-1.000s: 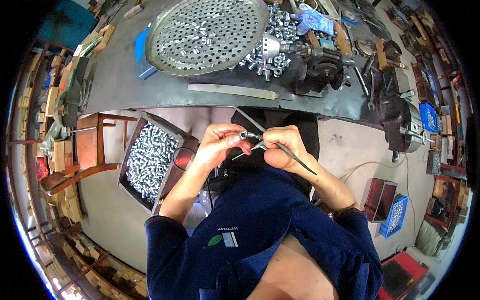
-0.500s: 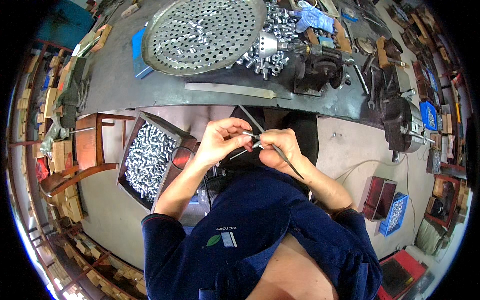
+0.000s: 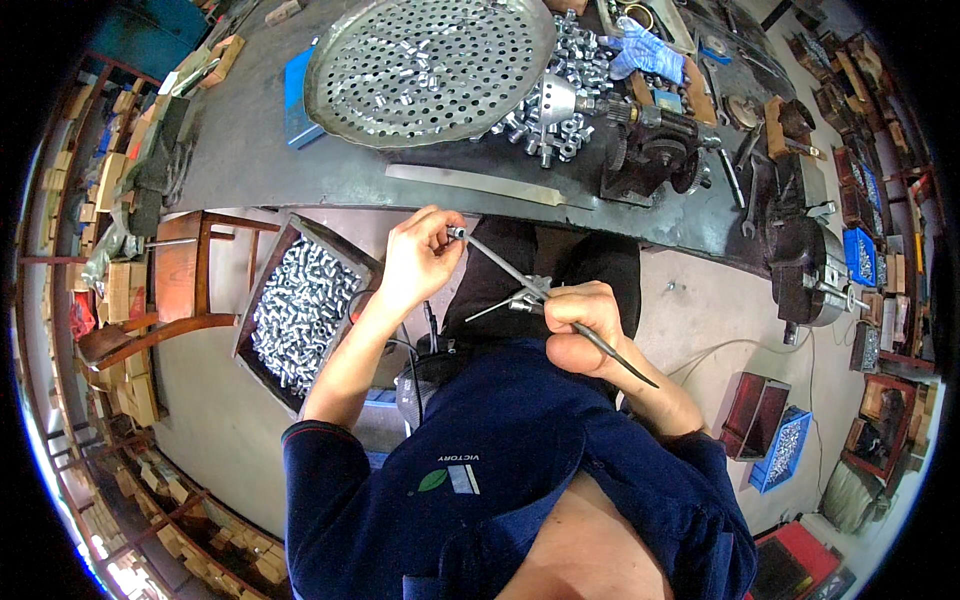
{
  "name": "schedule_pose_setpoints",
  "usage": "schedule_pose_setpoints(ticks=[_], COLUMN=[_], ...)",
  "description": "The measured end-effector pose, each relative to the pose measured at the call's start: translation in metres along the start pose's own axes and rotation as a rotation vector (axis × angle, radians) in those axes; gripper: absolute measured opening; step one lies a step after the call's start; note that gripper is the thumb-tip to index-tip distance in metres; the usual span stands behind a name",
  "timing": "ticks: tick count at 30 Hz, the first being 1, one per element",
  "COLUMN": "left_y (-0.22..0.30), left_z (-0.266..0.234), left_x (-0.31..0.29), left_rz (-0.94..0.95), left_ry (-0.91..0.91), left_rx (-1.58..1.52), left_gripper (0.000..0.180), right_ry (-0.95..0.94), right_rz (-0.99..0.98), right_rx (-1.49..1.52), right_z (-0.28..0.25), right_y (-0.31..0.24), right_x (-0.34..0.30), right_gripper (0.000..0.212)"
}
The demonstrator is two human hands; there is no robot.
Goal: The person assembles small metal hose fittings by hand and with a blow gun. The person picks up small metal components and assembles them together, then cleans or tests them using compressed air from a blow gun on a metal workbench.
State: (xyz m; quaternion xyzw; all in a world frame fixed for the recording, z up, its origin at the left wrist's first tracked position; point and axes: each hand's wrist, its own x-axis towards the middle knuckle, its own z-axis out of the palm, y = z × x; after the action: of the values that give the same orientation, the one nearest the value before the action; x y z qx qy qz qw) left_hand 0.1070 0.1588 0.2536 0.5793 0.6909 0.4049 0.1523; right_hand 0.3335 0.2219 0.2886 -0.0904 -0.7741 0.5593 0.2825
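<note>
My left hand (image 3: 425,258) pinches a small shiny metal fitting (image 3: 457,233) just short of the bench edge. My right hand (image 3: 585,325) is wrapped round a long, thin grey file (image 3: 506,262), whose pointed tail sticks out toward my right forearm. The file's far end meets the fitting or lies right beside it; which of the two is too small to tell. Behind the file, over my lap, shows a metal piece with a thin rod (image 3: 490,311), partly hidden by my right hand.
On the bench (image 3: 250,175) lie a round perforated tray (image 3: 340,105), a pile of metal fittings (image 3: 582,60), a flat metal strip (image 3: 470,183), a geared chuck device (image 3: 655,150) and a blue glove (image 3: 645,50). A wooden box (image 3: 240,345) of fittings stands left, a vise (image 3: 805,255) right.
My hands have drawn apart. The left one moved up and left with the fitting; the right one moved down and right with the file, which now slants toward the fitting.
</note>
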Motion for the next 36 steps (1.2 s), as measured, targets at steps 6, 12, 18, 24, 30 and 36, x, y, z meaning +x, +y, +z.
schedule_pose_setpoints(ticks=[6,12,18,24,30,36], left_y=[-0.001,-0.002,0.02,0.002,-0.031,-0.033], left_z=[-0.002,0.002,0.015,-0.006,-0.025,-0.051], left_x=[0.0,-0.006,-0.004,0.031,0.113,0.132], left_rz=[0.117,0.193,0.352,0.332,0.242,0.097], left_ry=[-0.007,-0.066,-0.131,-0.026,0.073,0.081], left_rx=[0.009,0.032,0.132,0.245,0.442,0.482], left_gripper=[0.022,0.022,0.022,0.021,0.019,0.028], right_ry=[-0.001,-0.004,-0.004,0.153,0.25,0.246], right_rz=[0.048,0.113,0.079,0.058,0.153,0.198], right_rx=[0.049,0.128,-0.006,-0.015,-0.038,-0.064], right_z=[0.0,-0.001,0.014,-0.011,-0.017,-0.007], right_y=[0.002,0.007,0.037,0.018,0.009,0.023], right_x=[-0.001,0.002,0.012,0.004,-0.007,-0.02], right_gripper=[0.06,0.048,0.029,0.033,0.023,0.024])
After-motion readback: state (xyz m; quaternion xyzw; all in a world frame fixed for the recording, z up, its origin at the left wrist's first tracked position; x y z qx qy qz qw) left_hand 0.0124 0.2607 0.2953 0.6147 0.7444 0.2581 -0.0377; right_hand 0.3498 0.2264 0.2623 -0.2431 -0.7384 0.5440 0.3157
